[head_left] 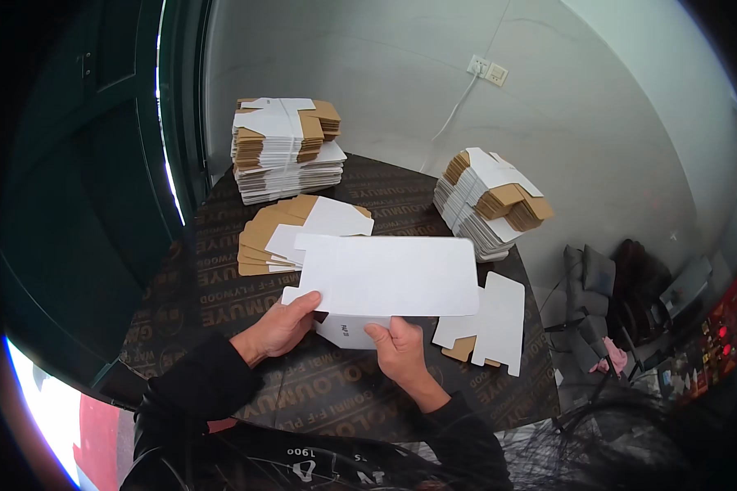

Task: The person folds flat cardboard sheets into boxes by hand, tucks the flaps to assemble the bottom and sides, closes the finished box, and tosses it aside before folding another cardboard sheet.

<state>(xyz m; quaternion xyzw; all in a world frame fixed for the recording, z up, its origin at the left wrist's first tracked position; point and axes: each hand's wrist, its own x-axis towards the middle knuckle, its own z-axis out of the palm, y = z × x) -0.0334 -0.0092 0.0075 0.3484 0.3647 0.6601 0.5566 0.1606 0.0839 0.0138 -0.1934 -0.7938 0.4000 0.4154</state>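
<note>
A white cardboard box piece (389,274), partly folded, is held over the front of the dark table. My left hand (282,327) grips its lower left corner, thumb on top of the white face. My right hand (400,348) pinches the lower folded panel, which bears small black print. The fingers under the card are hidden. Just behind it, a fan of flat brown and white cardboard pieces (274,233) lies on the table. To the right of my right hand are a few flat white pieces (499,319) with brown parts beneath.
A tall tied stack of flat cartons (287,155) stands at the table's back left, another stack (487,200) at the back right. The dark printed table (393,196) meets a grey wall with a socket and cable. Dark chairs (590,286) stand beyond its right edge.
</note>
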